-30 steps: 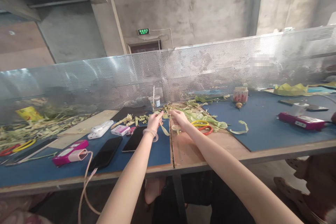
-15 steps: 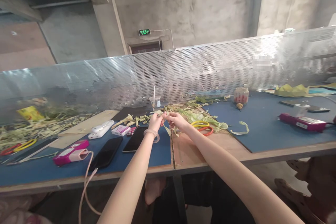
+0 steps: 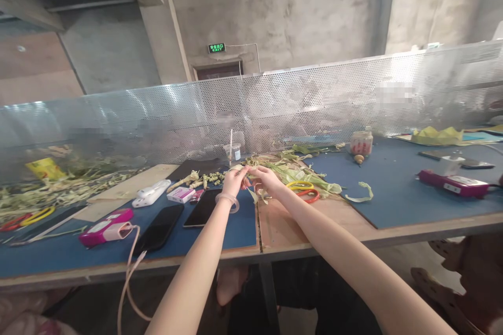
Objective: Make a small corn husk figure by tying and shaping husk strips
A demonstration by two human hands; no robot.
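Note:
My left hand (image 3: 234,182), with a pale bangle (image 3: 233,204) at its wrist, meets my right hand (image 3: 265,178) above the table. Fingers of both are pinched together round a pale green leaf strip (image 3: 253,196), whose end hangs below them. What lies between the fingertips is mostly hidden. Loose leaf strips (image 3: 320,184) are heaped behind and right of my right hand. Scissors with yellow and orange handles (image 3: 310,196) lie beside my right wrist. Small knotted green pieces (image 3: 215,180) lie left of my left hand.
A tablet (image 3: 200,210), black phone (image 3: 160,227), white case (image 3: 151,193) and magenta power strip (image 3: 104,227) with a cable occupy the left. A lidded cup with straw (image 3: 234,152) stands behind my hands. A jar (image 3: 360,144) stands right. A perforated metal screen (image 3: 176,115) borders the table's back.
Both hands stay nearly in place over the table. Their fingers have shifted slightly, and the hanging leaf strip has changed its angle.

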